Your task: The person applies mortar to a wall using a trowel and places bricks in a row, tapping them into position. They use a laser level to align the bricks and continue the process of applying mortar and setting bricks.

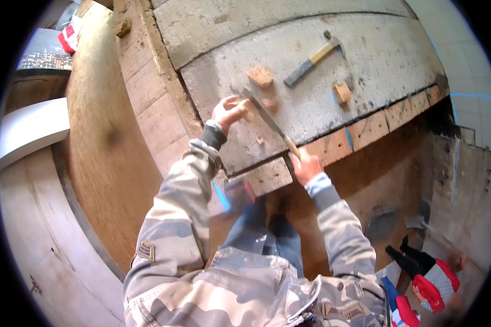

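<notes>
My right hand [309, 167] grips the light wooden handle of a flat file [266, 117], its long grey blade slanting up and left over the concrete slab. At the blade's far end, my left hand [227, 113] pinches a small tan piece [249, 112], partly covered by my fingers and blurred. Just beyond the blade lies a rough reddish-brown chunk [260, 77]. A hammer [312, 62] rests farther off, with a dark grip and yellowish shaft. To its right sits a small tan block [341, 93]. A tiny crumb-like piece [261, 141] lies left of the handle.
The grey slab [223, 71] has a brick-like front edge [365, 128]. A dark reddish box-like object [239, 195] is near my legs. Two people in red and grey [435, 284] are at lower right. At left are a brown floor strip [106, 120] and a white panel [35, 128].
</notes>
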`<state>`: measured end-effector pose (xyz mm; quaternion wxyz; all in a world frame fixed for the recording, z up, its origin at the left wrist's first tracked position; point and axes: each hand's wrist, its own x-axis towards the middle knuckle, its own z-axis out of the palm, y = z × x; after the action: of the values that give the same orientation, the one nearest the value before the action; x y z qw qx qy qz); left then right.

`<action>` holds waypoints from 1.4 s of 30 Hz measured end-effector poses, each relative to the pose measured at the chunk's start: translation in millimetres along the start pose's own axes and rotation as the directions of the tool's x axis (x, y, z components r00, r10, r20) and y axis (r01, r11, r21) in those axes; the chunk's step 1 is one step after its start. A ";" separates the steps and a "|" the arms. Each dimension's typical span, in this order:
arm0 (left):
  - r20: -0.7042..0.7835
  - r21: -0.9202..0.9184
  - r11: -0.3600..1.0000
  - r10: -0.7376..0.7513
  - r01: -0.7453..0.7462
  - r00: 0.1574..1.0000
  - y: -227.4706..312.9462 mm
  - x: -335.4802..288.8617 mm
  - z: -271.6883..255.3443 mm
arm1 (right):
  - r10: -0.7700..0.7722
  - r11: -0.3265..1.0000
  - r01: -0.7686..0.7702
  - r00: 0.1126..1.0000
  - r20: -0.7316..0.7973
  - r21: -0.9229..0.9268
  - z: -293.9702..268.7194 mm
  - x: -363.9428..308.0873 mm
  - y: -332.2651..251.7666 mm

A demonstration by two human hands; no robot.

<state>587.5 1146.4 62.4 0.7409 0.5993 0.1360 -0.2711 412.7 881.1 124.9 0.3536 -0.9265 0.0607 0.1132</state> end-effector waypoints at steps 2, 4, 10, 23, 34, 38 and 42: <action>0.049 0.018 0.999 0.048 -0.049 0.998 10.3 3.4 0.8 | -0.114 0.987 0.134 0.975 -0.193 0.094 -5.5 -1.3 2.7; 0.073 0.066 0.985 0.157 -0.162 0.985 15.1 9.4 5.8 | -0.043 0.980 0.092 0.964 -0.262 0.178 -18.0 2.4 -17.1; 0.181 0.082 0.968 0.219 -0.236 0.959 5.5 -11.3 1.8 | 0.051 0.977 0.008 0.962 -0.270 0.211 -17.3 -24.4 -1.3; 0.358 0.880 0.305 0.074 -0.363 0.931 -44.8 -90.7 150.3 | 0.736 0.300 -0.336 0.677 0.007 0.893 34.0 -199.7 47.3; 0.215 0.889 -0.361 -0.212 -0.280 0.953 -104.0 -88.4 230.6 | 0.950 0.065 -0.477 0.298 0.091 0.877 100.8 -382.9 106.3; -0.002 0.749 -0.640 -0.264 -0.173 0.965 -118.5 -85.8 286.0 | 0.960 -0.054 -0.428 0.228 0.165 0.902 117.7 -433.4 123.7; -0.126 0.696 -0.711 -0.261 -0.103 0.957 -183.6 -6.4 240.4 | 0.954 -0.070 -0.410 0.239 0.181 0.910 127.4 -469.1 148.7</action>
<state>448.9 891.9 -24.8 -0.2944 0.8589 -0.2077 -0.3639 -90.8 871.0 55.8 0.5884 -0.4031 0.7005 -0.0258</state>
